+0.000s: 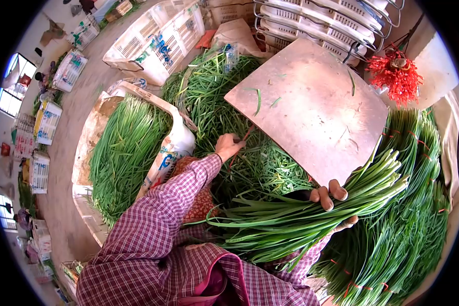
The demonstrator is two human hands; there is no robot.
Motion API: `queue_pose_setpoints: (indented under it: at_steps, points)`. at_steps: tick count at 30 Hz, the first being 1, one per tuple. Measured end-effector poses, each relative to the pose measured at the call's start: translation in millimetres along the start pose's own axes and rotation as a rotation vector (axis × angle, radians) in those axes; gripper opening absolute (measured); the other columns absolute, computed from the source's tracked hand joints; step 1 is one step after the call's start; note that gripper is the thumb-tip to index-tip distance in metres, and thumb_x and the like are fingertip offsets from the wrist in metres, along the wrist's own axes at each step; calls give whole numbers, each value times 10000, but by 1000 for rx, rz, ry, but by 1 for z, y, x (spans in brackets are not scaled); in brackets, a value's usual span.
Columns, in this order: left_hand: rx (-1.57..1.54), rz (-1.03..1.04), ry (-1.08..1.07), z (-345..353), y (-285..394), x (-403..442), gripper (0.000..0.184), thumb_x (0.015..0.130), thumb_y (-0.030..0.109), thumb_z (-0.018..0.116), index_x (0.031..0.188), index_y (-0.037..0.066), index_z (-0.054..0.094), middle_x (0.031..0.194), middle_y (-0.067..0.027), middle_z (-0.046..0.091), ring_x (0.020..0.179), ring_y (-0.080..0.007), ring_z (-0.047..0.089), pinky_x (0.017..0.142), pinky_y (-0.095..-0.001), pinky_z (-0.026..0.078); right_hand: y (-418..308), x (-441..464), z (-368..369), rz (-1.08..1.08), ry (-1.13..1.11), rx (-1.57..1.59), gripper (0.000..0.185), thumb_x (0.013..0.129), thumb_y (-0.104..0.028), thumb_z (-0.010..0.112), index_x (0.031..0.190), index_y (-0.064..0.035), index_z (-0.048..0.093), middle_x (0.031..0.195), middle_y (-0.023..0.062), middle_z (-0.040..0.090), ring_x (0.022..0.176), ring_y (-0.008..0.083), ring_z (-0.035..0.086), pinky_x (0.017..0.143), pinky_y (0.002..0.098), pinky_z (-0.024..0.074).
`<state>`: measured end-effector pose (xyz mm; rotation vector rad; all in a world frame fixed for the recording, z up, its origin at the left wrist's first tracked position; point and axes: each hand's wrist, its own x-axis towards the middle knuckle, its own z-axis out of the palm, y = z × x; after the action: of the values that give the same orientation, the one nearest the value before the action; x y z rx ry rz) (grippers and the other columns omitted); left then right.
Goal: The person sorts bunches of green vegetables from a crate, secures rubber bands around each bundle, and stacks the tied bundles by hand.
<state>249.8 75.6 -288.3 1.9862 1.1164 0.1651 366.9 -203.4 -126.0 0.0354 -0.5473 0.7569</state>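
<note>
My right hand (330, 198) is wrapped round a thick bunch of garlic chives (270, 222), its pale stem ends pointing up to the right. The leaves fan out to the left, in front of my body. My left hand (229, 147) is closed, with a thin red tie (248, 133) between its fingers, over a heap of loose leaves (270, 166). Beside the right hand, the corner of a flat board (311, 107) reaches close to the fingers. Bunches bound with red ties (392, 245) are piled at the right.
A crate of loose chives (127, 148) stands at the left. White plastic crates (158, 43) are at the back, with more stacked (316, 25) behind the board. A bundle of red ties (394, 76) hangs at upper right. More crates (48, 122) line the far left.
</note>
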Motion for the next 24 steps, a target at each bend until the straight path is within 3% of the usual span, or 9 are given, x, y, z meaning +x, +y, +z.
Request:
queue_pose_setpoints:
  at_steps: [5, 8, 10, 11, 13, 15, 16, 22, 24]
  points:
    - [235, -37, 25, 26, 12, 7, 272, 734, 283, 725, 877, 51, 727, 800, -162, 675, 774, -328, 644, 728, -418, 502, -1, 0, 2, 10, 7, 6, 588, 817, -362, 684, 1292, -102, 455, 999, 2, 450, 809, 154, 509, 843, 393, 391]
    - [130, 30, 111, 32, -8, 12, 238, 732, 247, 719, 839, 35, 725, 777, -162, 674, 752, -325, 646, 709, -403, 506, -4, -4, 0, 4, 7, 22, 586, 818, -350, 686, 1296, -101, 456, 1018, 7, 454, 819, 160, 510, 855, 398, 391]
    - [30, 31, 59, 13, -9, 5, 205, 742, 217, 697, 810, 26, 721, 754, -152, 674, 707, -317, 647, 697, -386, 506, -6, -5, -5, -1, -39, 17, 744, 852, -332, 647, 1446, -185, 223, 1050, 16, 453, 856, 152, 506, 861, 379, 368]
    - [-26, 9, 1, 2, -9, 4, 200, 756, 222, 686, 779, 28, 726, 725, -123, 679, 641, -244, 651, 635, -341, 505, -6, -4, -5, 1, -61, 21, 803, 864, -323, 635, 1494, -213, 149, 1065, 20, 453, 871, 151, 504, 867, 375, 360]
    - [-362, -145, -104, -32, 3, -22, 255, 813, 257, 676, 869, 12, 722, 705, -39, 679, 582, -75, 599, 483, -232, 453, -8, -5, -6, 3, -60, 22, 802, 865, -316, 636, 1494, -210, 150, 1065, 20, 453, 872, 151, 502, 873, 378, 360]
    - [-496, -56, -120, -70, 13, -49, 263, 833, 277, 688, 936, 37, 716, 725, -8, 666, 608, -52, 565, 475, -197, 414, -9, -5, -5, -6, -58, 32, 784, 866, -295, 642, 1486, -204, 170, 1060, 15, 451, 877, 152, 495, 887, 385, 357]
    - [-518, -5, -135, -92, 27, -67, 231, 857, 258, 669, 932, 46, 722, 738, -2, 666, 607, -39, 538, 482, -191, 393, -12, -7, -8, -6, -60, 34, 682, 841, -325, 667, 1412, -155, 336, 1050, 15, 440, 866, 165, 488, 887, 404, 370]
    - [-423, 304, -96, -169, 105, -113, 233, 893, 232, 634, 962, 26, 722, 716, -23, 672, 605, -36, 547, 532, -201, 408, -22, -10, -5, -63, -56, 30, 814, 866, -322, 632, 1498, -213, 130, 1062, 20, 445, 857, 163, 491, 881, 398, 360]
    - [-401, 327, -119, -178, 134, -111, 218, 901, 185, 613, 995, 13, 708, 715, -24, 665, 650, -50, 579, 563, -188, 406, -38, -4, 3, -64, -59, -13, 640, 853, -314, 649, 1393, -147, 348, 1054, 16, 460, 851, 160, 504, 871, 396, 367]
